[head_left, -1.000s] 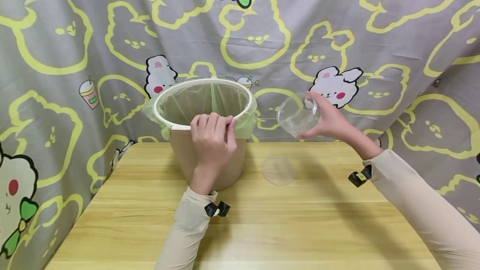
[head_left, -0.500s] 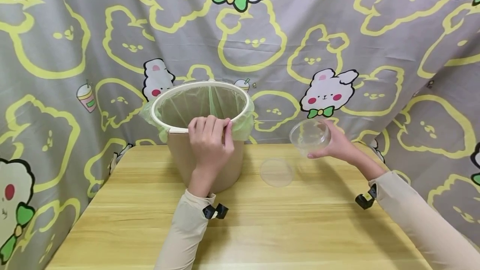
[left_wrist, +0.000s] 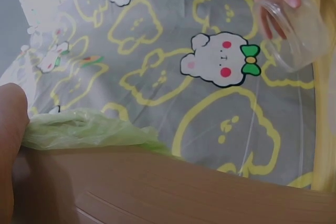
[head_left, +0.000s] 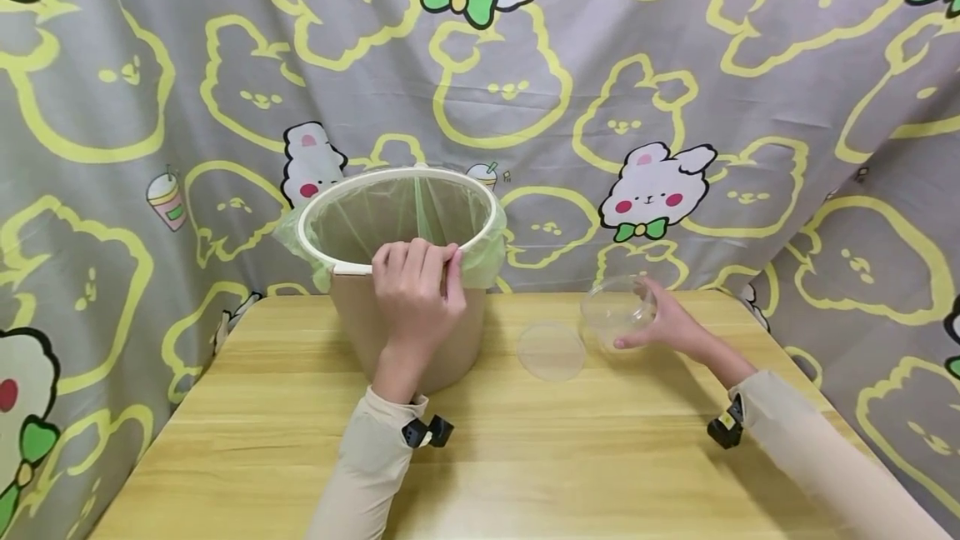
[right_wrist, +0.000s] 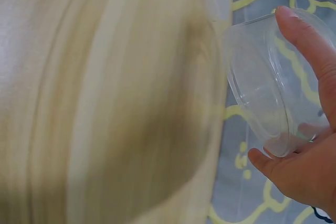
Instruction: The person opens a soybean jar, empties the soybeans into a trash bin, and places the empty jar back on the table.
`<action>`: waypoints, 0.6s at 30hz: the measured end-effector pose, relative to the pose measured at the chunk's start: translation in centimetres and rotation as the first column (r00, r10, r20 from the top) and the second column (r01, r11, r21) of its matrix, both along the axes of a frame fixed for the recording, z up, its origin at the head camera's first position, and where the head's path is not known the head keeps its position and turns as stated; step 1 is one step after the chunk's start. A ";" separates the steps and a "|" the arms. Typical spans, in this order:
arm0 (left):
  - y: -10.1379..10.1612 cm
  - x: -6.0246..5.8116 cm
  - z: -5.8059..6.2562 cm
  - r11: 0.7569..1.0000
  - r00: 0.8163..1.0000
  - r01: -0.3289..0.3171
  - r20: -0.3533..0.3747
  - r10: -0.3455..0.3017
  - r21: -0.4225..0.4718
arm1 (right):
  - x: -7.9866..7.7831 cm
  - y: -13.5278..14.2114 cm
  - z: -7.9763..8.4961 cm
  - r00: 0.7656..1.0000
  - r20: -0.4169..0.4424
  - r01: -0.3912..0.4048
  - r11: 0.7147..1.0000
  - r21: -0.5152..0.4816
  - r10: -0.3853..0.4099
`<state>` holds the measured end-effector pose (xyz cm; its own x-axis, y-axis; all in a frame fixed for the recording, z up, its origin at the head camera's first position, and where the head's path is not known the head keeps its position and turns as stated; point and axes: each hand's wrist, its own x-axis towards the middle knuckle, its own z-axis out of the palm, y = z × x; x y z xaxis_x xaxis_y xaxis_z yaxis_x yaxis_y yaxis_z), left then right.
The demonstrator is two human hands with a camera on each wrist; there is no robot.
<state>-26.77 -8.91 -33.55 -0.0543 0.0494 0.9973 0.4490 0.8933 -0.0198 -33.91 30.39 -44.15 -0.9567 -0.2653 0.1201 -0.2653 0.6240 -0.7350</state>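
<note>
My left hand (head_left: pixel 414 294) grips the front rim of a tan trash bin (head_left: pixel 352 319), fingers curled over its white ring (head_left: pixel 303 232). A pale green bin liner (head_left: pixel 487 261) folds out over that rim. To the right, my right hand (head_left: pixel 667 327) holds a clear plastic container (head_left: pixel 611 311) by its side, just above or on the table; which of the two I cannot tell. Thumb and fingers span the container (right_wrist: pixel 254 85) in the right wrist view. Between bin and container, a clear round lid (head_left: pixel 551 351) lies flat on the table.
The wooden table (head_left: pixel 525 473) bears the bin at its back left. Behind it and on both sides hangs a grey curtain (head_left: pixel 525 148) with yellow and white cartoon prints. A small black wrist camera (head_left: pixel 427 432) sits on each sleeve.
My right hand has lowered the clear container from beside the bin's rim height to near the tabletop, slightly rightward, turning it more upright. My left hand keeps its hold on the bin.
</note>
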 end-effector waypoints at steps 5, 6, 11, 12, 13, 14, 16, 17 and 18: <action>0.2 0.1 -0.1 1.000 1.000 0.005 -0.008 -0.005 0.011 | 0.2 0.0 -1.1 1.000 -0.002 0.009 1.000 0.006 -0.009; 0.2 0.1 -0.1 1.000 1.000 0.008 -0.009 -0.008 0.013 | 0.3 0.0 -1.2 1.000 -0.003 0.012 1.000 0.008 -0.012; 0.3 0.1 0.2 1.000 1.000 0.009 -0.006 -0.008 0.022 | 0.6 0.2 -1.3 1.000 -0.004 0.005 1.000 0.009 -0.005; 0.3 0.1 0.2 1.000 1.000 0.008 -0.006 -0.008 0.024 | 0.6 0.2 -1.3 1.000 0.000 0.000 1.000 0.008 0.000; 0.3 0.0 0.2 1.000 1.000 0.006 -0.006 -0.006 0.025 | 0.6 0.2 -1.4 1.000 0.007 -0.003 1.000 0.006 0.003; 0.3 0.0 0.2 1.000 1.000 0.006 -0.007 -0.006 0.026 | 0.6 0.2 -1.5 1.000 0.013 -0.005 1.000 0.007 0.005; 0.3 -0.1 0.2 1.000 1.000 0.006 -0.006 -0.006 0.026 | 0.6 0.2 -1.8 1.000 0.027 -0.004 1.000 0.008 0.004; 0.3 -0.1 0.1 1.000 1.000 0.006 -0.002 -0.006 0.025 | 0.6 0.2 -1.9 0.999 0.033 -0.002 1.000 0.007 0.002; 0.3 -0.1 0.1 1.000 1.000 0.005 0.002 -0.005 0.024 | 0.6 0.2 -2.1 0.999 0.041 0.001 1.000 0.005 -0.002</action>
<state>-26.89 -8.63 -33.49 -0.0557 0.0254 0.9981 0.4536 0.8912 0.0026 -33.26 30.59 -46.23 -0.9611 -0.2643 0.0798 -0.2343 0.6280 -0.7421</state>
